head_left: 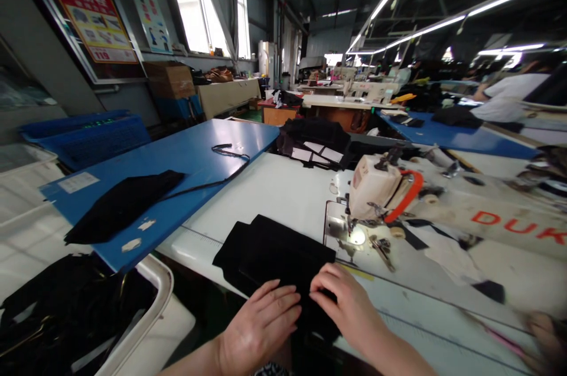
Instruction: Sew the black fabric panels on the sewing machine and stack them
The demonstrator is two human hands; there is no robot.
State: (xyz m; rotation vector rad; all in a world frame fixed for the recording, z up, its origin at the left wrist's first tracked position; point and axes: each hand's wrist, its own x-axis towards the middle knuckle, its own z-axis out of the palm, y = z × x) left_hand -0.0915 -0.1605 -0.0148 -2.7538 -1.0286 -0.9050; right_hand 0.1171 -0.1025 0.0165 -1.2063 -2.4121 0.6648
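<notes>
A black fabric piece (274, 252) lies on the white sewing table (248, 199), its near part hanging toward the front edge. On its near part my left hand (266, 320) rests with fingers stretched out, lying flat. To the right, my right hand (348, 299) pinches the cloth between thumb and fingertips. Just beyond the fabric's right corner stands a sewing machine (376, 187) with an orange guard, its lamp lighting the metal needle plate (339, 225). The fabric lies left of the needle, apart from it as far as I can see.
A blue table (195, 154) adjoins on the left, bearing a black cloth (128, 202) and a thin black strip (208, 184). Below it stands a white bin (166, 287) of black pieces. Behind the machine sits a dark fabric pile (314, 134). A person (518, 90) works at far right.
</notes>
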